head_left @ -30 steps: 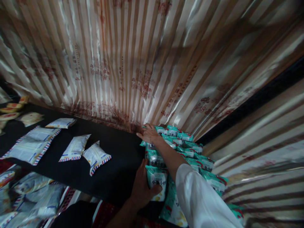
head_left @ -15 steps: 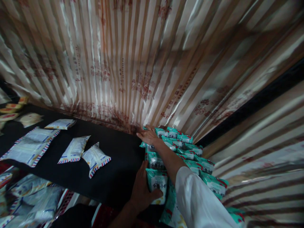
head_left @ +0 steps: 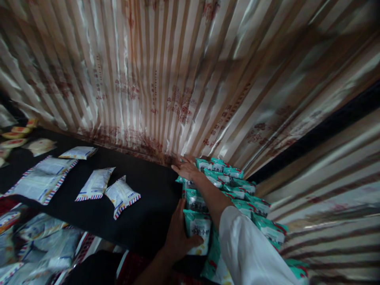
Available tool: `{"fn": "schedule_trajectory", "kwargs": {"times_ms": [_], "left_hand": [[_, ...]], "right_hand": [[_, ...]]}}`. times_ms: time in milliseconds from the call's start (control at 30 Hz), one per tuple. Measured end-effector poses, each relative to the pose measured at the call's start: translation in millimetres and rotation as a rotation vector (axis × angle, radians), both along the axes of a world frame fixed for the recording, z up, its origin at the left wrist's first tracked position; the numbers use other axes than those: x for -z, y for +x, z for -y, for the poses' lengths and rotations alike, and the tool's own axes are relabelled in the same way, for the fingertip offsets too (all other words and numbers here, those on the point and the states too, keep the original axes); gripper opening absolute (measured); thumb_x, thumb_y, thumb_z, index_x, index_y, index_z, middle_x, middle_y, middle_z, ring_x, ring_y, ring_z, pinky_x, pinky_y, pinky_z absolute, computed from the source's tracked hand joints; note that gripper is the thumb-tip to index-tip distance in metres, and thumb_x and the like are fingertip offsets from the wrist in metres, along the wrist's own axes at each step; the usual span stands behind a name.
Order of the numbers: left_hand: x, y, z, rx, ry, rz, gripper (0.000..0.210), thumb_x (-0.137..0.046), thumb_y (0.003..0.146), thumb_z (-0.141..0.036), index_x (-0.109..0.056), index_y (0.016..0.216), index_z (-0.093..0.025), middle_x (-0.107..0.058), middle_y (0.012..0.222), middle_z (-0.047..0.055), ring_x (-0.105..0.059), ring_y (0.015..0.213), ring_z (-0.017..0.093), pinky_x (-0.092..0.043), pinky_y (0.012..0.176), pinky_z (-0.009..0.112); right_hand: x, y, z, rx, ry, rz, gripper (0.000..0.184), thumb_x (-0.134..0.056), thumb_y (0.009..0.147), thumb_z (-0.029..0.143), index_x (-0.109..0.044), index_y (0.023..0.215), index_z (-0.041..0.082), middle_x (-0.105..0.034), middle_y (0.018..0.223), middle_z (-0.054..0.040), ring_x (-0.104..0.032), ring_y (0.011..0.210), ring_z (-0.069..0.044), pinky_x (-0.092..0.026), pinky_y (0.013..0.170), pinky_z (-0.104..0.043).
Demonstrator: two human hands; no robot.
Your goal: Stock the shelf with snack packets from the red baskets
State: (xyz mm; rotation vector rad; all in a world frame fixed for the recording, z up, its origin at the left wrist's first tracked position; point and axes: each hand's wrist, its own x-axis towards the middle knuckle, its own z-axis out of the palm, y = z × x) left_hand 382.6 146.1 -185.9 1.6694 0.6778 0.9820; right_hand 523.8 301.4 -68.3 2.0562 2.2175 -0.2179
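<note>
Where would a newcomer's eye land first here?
Probably on the block of teal packets at the right end of the black surface, with the left hand at its near left side and the right hand at its far left. Next, the shiny striped sheeting across the upper view, and the pale packets with red-and-blue edges spread out on the left.

Green packets (head_left: 196,202) before you: puffed, sealed, white panels with black lettering, red marks on some. Set in close, overlapping rows on the black tabletop (head_left: 154,182). Front-left packet (head_left: 200,226) faces you, top edge away, yellow print low on its front. Next one right, tilted, partly hidden from you.
</note>
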Motion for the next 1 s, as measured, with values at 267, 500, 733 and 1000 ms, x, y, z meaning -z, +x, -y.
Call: {"fn": "schedule_trajectory", "kwargs": {"times_ms": [267, 500, 733, 1000], "left_hand": [[-6.0, -3.3, -2.9, 0.005, 0.015, 0.006, 0.092, -0.057, 0.073, -0.058, -0.015, 0.143, -0.015, -0.018, 0.149, 0.015, -0.018, 0.137, 0.030, -0.018, 0.111, 0.045], [-10.2, -6.9, -2.6, -0.023, -0.029, -0.014, 0.066, -0.044, 0.085, -0.041, -0.020, 0.142, -0.018, -0.022, 0.149, 0.010, -0.018, 0.138, 0.024, -0.015, 0.113, 0.041], [-15.0, -10.7, 1.5, -0.108, 0.021, -0.078, 0.056, -0.038, 0.088, -0.045, -0.031, 0.138, -0.021, -0.029, 0.146, 0.009, -0.024, 0.136, 0.021, -0.021, 0.112, 0.041], [-45.3, -35.7, 35.7, -0.450, 0.273, -0.096, 0.049, -0.031, 0.091, -0.038, -0.033, 0.135, -0.017, -0.033, 0.142, 0.013, -0.027, 0.133, 0.023, -0.023, 0.110, 0.046]], "right_hand": [[-35.0, 5.1, 28.9, -0.028, 0.320, -0.234, 0.058, -0.020, 0.092, 0.050, -0.069, 0.098, 0.019, -0.057, 0.125, -0.0081, -0.022, 0.135, -0.022, -0.014, 0.110, -0.048], [-88.6, 15.2, 156.9, -0.002, 0.757, -0.476, 0.041, -0.031, 0.093, 0.040, -0.062, 0.110, 0.020, -0.055, 0.125, -0.0074, -0.035, 0.129, -0.019, -0.029, 0.106, -0.045], [-20.4, -23.8, 327.2, 0.408, 1.025, -0.487, 0.031, -0.044, 0.088, 0.028, -0.053, 0.116, 0.021, -0.057, 0.118, -0.0097, -0.050, 0.113, -0.021, -0.040, 0.097, -0.045], [64.8, -67.1, 362.7, 0.758, 0.874, -0.565, 0.052, -0.050, 0.082, 0.047, -0.045, 0.124, 0.016, -0.051, 0.122, -0.0159, -0.051, 0.111, -0.026, -0.049, 0.082, -0.039]]}}
